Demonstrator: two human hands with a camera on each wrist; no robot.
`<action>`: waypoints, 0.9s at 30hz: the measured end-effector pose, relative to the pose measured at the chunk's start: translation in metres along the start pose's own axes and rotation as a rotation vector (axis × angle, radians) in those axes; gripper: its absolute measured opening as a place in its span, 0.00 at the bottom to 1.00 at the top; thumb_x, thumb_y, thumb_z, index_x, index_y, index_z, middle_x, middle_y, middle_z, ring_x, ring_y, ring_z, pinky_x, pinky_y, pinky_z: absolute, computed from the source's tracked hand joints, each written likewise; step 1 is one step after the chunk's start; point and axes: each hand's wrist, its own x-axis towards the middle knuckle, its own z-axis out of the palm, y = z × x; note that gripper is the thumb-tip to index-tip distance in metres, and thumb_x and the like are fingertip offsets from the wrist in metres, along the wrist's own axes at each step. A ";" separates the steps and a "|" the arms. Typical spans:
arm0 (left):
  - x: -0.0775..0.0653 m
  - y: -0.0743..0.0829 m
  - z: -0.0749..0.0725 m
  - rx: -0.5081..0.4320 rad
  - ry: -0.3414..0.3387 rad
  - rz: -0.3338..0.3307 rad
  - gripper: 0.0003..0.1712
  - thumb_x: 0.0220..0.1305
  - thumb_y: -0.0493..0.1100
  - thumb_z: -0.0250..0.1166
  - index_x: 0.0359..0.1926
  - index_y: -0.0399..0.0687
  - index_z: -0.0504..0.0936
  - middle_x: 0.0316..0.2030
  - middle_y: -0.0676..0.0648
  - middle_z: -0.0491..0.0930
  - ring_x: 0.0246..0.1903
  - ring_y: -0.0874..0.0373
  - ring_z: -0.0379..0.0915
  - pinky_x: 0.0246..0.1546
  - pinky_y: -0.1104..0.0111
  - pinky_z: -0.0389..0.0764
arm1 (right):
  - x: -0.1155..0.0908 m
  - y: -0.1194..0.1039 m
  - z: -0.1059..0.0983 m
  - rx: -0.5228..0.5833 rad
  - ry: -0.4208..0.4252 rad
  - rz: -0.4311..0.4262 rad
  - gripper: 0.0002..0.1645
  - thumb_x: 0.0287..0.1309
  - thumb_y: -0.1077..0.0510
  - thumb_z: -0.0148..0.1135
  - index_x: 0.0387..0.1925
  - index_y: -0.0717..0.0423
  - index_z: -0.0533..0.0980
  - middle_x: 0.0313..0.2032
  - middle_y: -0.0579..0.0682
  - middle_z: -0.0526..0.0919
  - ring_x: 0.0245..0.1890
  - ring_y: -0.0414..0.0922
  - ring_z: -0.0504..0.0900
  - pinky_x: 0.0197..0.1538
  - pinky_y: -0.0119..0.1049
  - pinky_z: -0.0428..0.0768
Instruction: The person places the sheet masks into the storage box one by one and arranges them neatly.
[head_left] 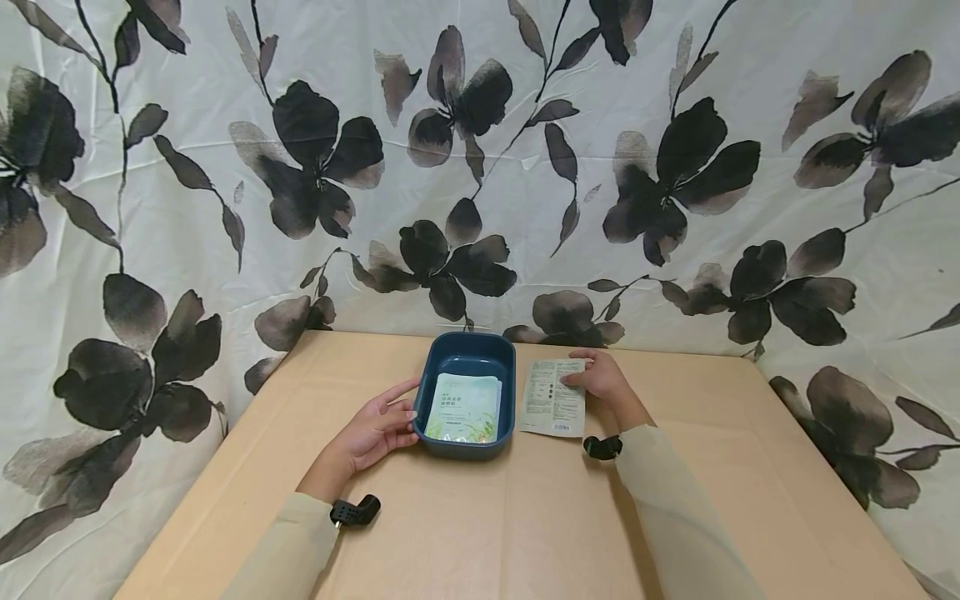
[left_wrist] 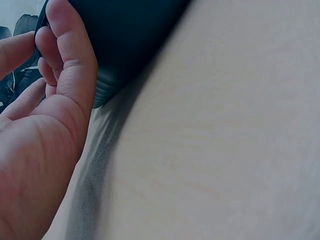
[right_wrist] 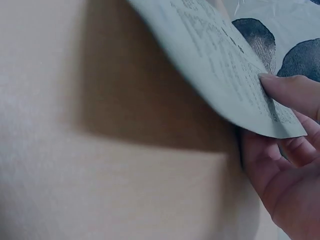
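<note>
Beside the left wall of a dark blue plastic tub (head_left: 507, 392), my left hand (head_left: 381, 427) grips its rim. In the left wrist view, its fingers (left_wrist: 70, 45) lie along the tub's dark outer wall (left_wrist: 125, 35). Inside the tub lie flat pale green packets (head_left: 463, 408), with printed lettering and a plant design. My right hand (head_left: 606, 382) pinches the upper right edge of another flat packet (head_left: 551, 400), its text side facing up. The right wrist view shows the thumb on top of that packet (right_wrist: 220, 80) and the other fingers underneath.
A light tan table (head_left: 420, 533) carries the tub. Behind and around it hangs a white cloth (head_left: 555, 275) printed with dark flowers. Each wrist wears a small black device, the left one (head_left: 356, 510) and the right one (head_left: 602, 448).
</note>
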 end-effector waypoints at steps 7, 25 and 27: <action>0.000 0.000 0.000 0.007 0.000 -0.003 0.41 0.75 0.30 0.54 0.82 0.53 0.50 0.49 0.46 0.76 0.35 0.59 0.80 0.42 0.67 0.88 | 0.000 0.004 -0.003 -0.010 -0.006 -0.046 0.36 0.60 0.64 0.71 0.68 0.62 0.70 0.60 0.65 0.81 0.50 0.52 0.86 0.48 0.34 0.85; -0.004 0.002 -0.001 0.021 -0.016 0.000 0.41 0.75 0.29 0.53 0.82 0.52 0.49 0.48 0.47 0.76 0.36 0.60 0.80 0.42 0.67 0.88 | -0.008 0.009 -0.009 0.127 -0.013 -0.033 0.37 0.60 0.66 0.71 0.70 0.61 0.68 0.60 0.66 0.81 0.44 0.46 0.88 0.42 0.30 0.86; -0.004 0.003 -0.001 0.024 -0.007 -0.003 0.41 0.75 0.30 0.54 0.82 0.53 0.50 0.48 0.46 0.76 0.36 0.59 0.79 0.42 0.67 0.88 | -0.011 0.009 -0.012 0.136 -0.016 -0.041 0.38 0.60 0.67 0.70 0.70 0.60 0.68 0.60 0.66 0.81 0.45 0.46 0.88 0.42 0.31 0.86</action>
